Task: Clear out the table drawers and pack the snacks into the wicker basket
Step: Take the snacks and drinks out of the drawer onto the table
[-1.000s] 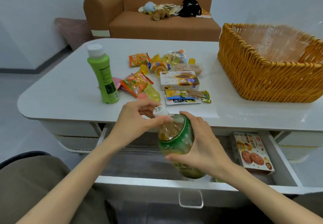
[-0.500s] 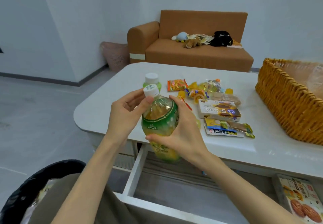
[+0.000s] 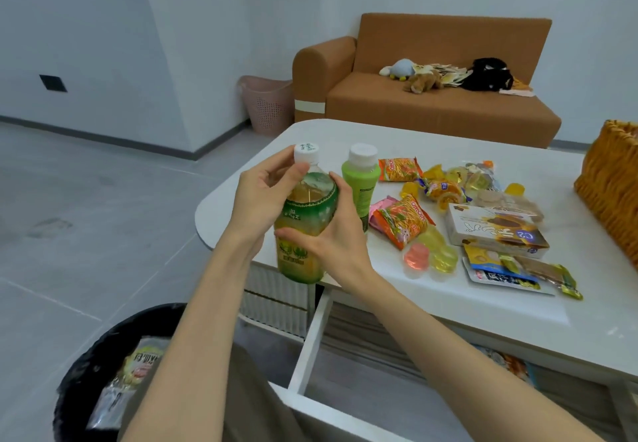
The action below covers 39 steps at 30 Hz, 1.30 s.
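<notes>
I hold a green-labelled tea bottle (image 3: 303,231) upright in front of the table's left corner. My right hand (image 3: 333,234) grips its body from the right. My left hand (image 3: 266,196) holds the neck, thumb against the white cap (image 3: 306,153). A light green bottle (image 3: 360,182) stands on the white table (image 3: 483,307) just behind. Snack packets (image 3: 402,219), jelly cups (image 3: 433,251) and a biscuit box (image 3: 493,234) lie spread across the tabletop. The wicker basket (image 3: 611,186) shows at the right edge. The drawer (image 3: 310,341) below stands pulled out.
A black-lined bin (image 3: 100,372) holding wrappers sits on the floor at lower left, beside my knee. A brown sofa (image 3: 431,96) with soft toys and a pink basket (image 3: 267,103) stand beyond the table. More packets show in the drawer at the right.
Both hands lifted the tea bottle out of the drawer and up to tabletop height. My view swung left, bringing the bin into sight and pushing the wicker basket to the right edge.
</notes>
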Tool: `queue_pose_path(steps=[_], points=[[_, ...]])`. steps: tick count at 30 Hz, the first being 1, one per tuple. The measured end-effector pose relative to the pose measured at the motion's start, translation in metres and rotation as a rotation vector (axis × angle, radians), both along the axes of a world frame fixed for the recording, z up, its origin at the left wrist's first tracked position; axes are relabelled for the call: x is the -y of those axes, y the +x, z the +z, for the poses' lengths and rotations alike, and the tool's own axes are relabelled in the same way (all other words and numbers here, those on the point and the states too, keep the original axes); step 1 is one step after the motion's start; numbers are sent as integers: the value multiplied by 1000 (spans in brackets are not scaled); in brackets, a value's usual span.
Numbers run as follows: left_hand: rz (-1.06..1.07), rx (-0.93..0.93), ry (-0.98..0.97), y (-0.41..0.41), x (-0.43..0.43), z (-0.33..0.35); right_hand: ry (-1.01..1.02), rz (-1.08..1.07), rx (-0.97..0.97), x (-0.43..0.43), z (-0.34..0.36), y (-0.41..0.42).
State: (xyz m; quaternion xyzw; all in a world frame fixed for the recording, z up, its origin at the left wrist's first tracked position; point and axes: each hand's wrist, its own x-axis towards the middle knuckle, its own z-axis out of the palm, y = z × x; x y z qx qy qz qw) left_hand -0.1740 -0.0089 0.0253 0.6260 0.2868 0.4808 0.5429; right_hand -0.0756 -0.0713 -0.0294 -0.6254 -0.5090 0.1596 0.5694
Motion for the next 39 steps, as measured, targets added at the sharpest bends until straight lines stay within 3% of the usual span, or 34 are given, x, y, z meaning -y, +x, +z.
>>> queue_pose_path(steps=[6, 10, 16, 20, 27, 33, 39], points=[[0, -70, 26, 6, -13, -3, -42, 27, 34, -10, -4, 5], [91, -114, 100, 4, -4, -3, -92, 44, 220, 12, -5, 14], [221, -383, 236, -13, 14, -22, 54, -61, 329, 44, -19, 41], [320, -536, 277, -5, 33, -31, -43, -120, 327, 53, -34, 60], [263, -536, 269, 4, 18, -30, -324, 1, 417, 50, -54, 77], [152, -481, 223, 13, -23, -32, -417, 51, 498, 46, -47, 83], [169, -409, 198, 25, -17, -37, -443, 105, 513, 61, -42, 90]])
